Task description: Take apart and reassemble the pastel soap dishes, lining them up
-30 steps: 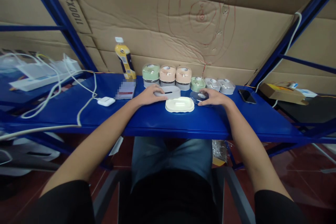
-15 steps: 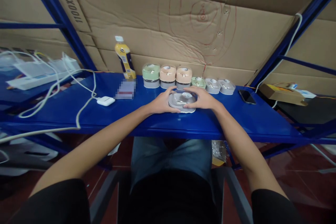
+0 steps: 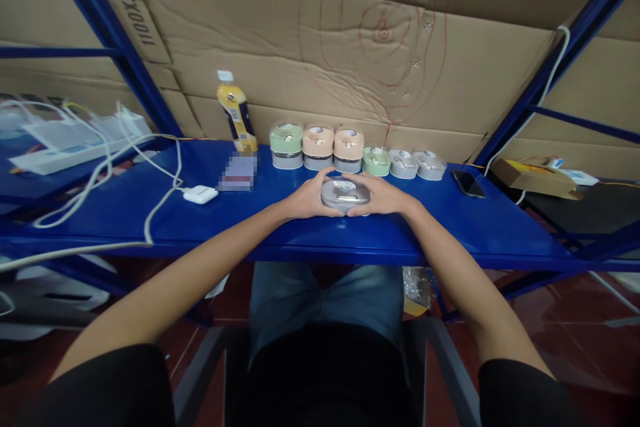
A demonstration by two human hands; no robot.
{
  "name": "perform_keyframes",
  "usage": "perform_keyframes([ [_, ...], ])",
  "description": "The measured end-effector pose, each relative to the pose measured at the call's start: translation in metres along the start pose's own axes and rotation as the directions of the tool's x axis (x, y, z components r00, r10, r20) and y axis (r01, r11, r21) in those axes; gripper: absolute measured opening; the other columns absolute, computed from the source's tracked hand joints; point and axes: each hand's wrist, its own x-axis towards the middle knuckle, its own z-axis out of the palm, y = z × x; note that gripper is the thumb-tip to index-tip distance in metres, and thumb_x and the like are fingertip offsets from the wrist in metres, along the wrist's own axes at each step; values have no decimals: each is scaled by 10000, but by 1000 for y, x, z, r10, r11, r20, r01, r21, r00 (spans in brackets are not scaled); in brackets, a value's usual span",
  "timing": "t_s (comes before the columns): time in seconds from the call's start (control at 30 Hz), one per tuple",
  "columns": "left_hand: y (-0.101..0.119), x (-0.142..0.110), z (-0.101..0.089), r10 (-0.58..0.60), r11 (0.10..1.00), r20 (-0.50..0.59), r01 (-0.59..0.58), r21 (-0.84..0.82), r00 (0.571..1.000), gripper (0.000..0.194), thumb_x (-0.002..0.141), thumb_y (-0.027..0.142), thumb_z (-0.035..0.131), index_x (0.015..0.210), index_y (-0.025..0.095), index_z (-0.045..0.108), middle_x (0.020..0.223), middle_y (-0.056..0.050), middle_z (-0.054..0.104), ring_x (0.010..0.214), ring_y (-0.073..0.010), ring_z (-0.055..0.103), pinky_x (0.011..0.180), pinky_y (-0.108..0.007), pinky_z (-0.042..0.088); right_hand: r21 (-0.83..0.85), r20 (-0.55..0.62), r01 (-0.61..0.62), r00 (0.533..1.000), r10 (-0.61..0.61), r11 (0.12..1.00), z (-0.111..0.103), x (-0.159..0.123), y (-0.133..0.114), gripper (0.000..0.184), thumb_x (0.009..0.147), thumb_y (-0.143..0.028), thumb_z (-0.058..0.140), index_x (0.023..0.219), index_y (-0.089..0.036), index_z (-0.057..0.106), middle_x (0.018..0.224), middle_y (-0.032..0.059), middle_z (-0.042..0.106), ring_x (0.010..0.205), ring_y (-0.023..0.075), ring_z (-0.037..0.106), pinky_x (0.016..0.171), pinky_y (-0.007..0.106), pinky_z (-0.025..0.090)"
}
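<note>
Between my two hands is a grey oval container with a clear lid (image 3: 345,192), close to the front edge of the blue table (image 3: 280,230). My left hand (image 3: 311,197) is wrapped round its left side, and my right hand (image 3: 381,195) round its right side. The thumbs lie along the near side and the fingers curve over the far side. Behind them, similar containers stand in a row: a green one (image 3: 287,140) and two peach ones (image 3: 319,141), each on a grey one, then a small green one (image 3: 376,161) and two grey ones (image 3: 430,165).
A yellow bottle (image 3: 236,113) stands at the back left, behind a blurred-out packet (image 3: 239,172). Nearer are a white earphone case (image 3: 200,194) and white cables (image 3: 150,213). A phone (image 3: 469,183) lies at the right. Cardboard (image 3: 260,33) closes off the back; blue posts (image 3: 547,67) flank it.
The clear-lidded container has turned between my hands, so its lid label and clasp now face differently. My right hand has closed in around its right side.
</note>
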Motion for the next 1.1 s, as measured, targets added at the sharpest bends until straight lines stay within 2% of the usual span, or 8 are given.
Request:
perform_keyframes([
  [0.17, -3, -2, -9, -45, 999, 0, 45, 28, 999, 1231, 680, 616, 993, 1683, 206, 409, 1442, -213, 735, 1390, -450, 695, 1209, -639, 523, 69, -32, -39, 999, 41, 997, -19, -11, 16, 1053, 695, -559, 990, 1645, -281, 632, 1654, 115, 667, 1495, 410, 646, 1301, 585, 482],
  [0.3, -3, -3, -12, -73, 997, -29, 74, 27, 997, 1076, 817, 630, 879, 1679, 205, 396, 1399, -183, 750, 1348, -387, 716, 1240, -615, 505, 79, -256, -149, 952, 164, 986, -60, -27, 41, 932, 756, -528, 937, 1611, -285, 657, 1615, 100, 691, 1462, 408, 653, 1271, 577, 500],
  [0.4, -2, -2, -11, -84, 995, -21, 85, 57, 996, 1024, 854, 653, 831, 1670, 206, 402, 1387, -177, 749, 1344, -385, 713, 1227, -598, 511, 64, -570, -345, 758, 318, 936, -90, -36, 70, 926, 838, -539, 857, 1657, -206, 581, 1608, 164, 663, 1465, 425, 623, 1234, 604, 502],
  [0.53, -2, 0, -9, -99, 991, -12, 100, 86, 995, 1011, 860, 668, 798, 1661, 185, 413, 1403, -197, 732, 1366, -413, 693, 1210, -599, 512, 152, -783, -711, 338, 523, 687, -106, -34, 106, 977, 872, -532, 866, 1670, -89, 520, 1580, 307, 612, 1466, 438, 585, 1226, 577, 456],
  [0.63, -1, 1, -7, -103, 990, -12, 104, 100, 995, 1003, 857, 672, 790, 1660, 198, 420, 1405, -196, 730, 1357, -421, 694, 1201, -615, 512, 177, -770, -835, 213, 602, 522, -103, -28, 121, 908, 841, -501, 918, 1608, -139, 596, 1530, 307, 634, 1417, 444, 622, 1196, 551, 479],
  [0.97, -7, 1, -7, -61, 990, -21, 63, 125, 998, 980, 868, 660, 790, 1656, 200, 432, 1390, -194, 742, 1337, -416, 710, 1180, -600, 522, 97, -797, -895, 192, 572, 435, -93, -22, 125, 953, 877, -658, 804, 1569, -51, 556, 1527, 373, 604, 1471, 551, 548, 1203, 707, 442],
  [1.03, -7, 2, -7, -62, 989, -19, 64, 133, 998, 978, 870, 667, 784, 1654, 198, 433, 1390, -195, 740, 1335, -417, 709, 1173, -598, 524, -35, -830, -842, 324, 454, 538, -88, -20, 111, 850, 977, -624, 662, 1591, -52, 527, 1592, 369, 551, 1521, 541, 496, 1230, 723, 408],
  [1.1, -5, 2, -7, -70, 988, -12, 71, 141, 998, 973, 868, 669, 779, 1646, 193, 440, 1394, -198, 736, 1337, -417, 707, 1173, -598, 524, -231, -758, -689, 570, 317, 687, -77, -11, 95, 762, 1031, -564, 560, 1616, -78, 527, 1672, 333, 507, 1581, 503, 454, 1282, 696, 377],
])
